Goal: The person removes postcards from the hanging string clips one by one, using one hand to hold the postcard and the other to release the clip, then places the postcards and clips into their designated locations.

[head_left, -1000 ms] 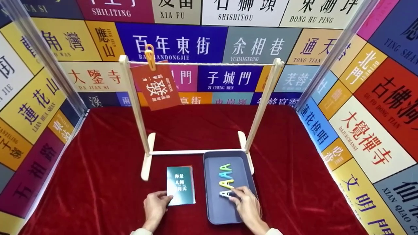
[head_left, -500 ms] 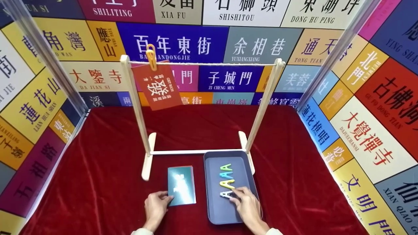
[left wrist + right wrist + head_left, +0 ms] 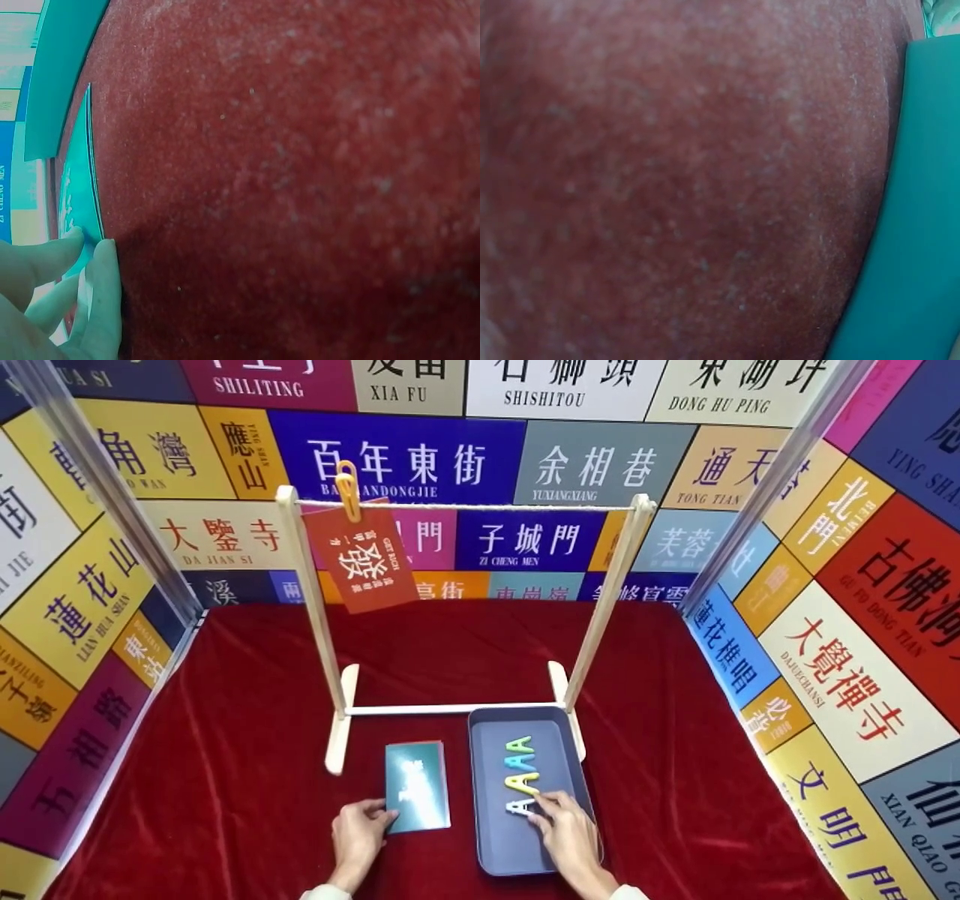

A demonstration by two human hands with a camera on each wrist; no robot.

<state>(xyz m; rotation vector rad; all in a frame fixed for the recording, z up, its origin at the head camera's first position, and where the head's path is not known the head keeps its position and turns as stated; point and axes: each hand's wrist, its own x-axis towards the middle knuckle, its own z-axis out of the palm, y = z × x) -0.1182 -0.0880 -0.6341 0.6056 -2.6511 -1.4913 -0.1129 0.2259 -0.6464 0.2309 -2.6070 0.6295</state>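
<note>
My left hand [image 3: 358, 834] pinches the left edge of a small stack of cards [image 3: 417, 787] on the cloth; the top card is green with glare over its white writing. In the left wrist view, thumb and fingers hold the edge of the cards [image 3: 82, 180]. My right hand [image 3: 568, 832] is over the dark tray [image 3: 514, 851], its thumb and index finger pinching the legs of a white clothespin [image 3: 516, 807]. Yellow [image 3: 519, 782], blue [image 3: 516, 762] and green clothespins [image 3: 517, 745] lie above it in a column. The right wrist view shows the tray wall [image 3: 911, 225], not the fingers.
A wooden rack [image 3: 319, 615] with a string [image 3: 480, 508] stands behind the tray and cards. From the string's left end hangs a red card [image 3: 364, 566], held by an orange clothespin [image 3: 348, 491]. Red velvet cloth [image 3: 225, 780] covers the table; printed panels [image 3: 397, 454] enclose it.
Glare has spread over the writing on the top green card since the first frame. Both hands keep almost the same place, with only a slight shift of the view.
</note>
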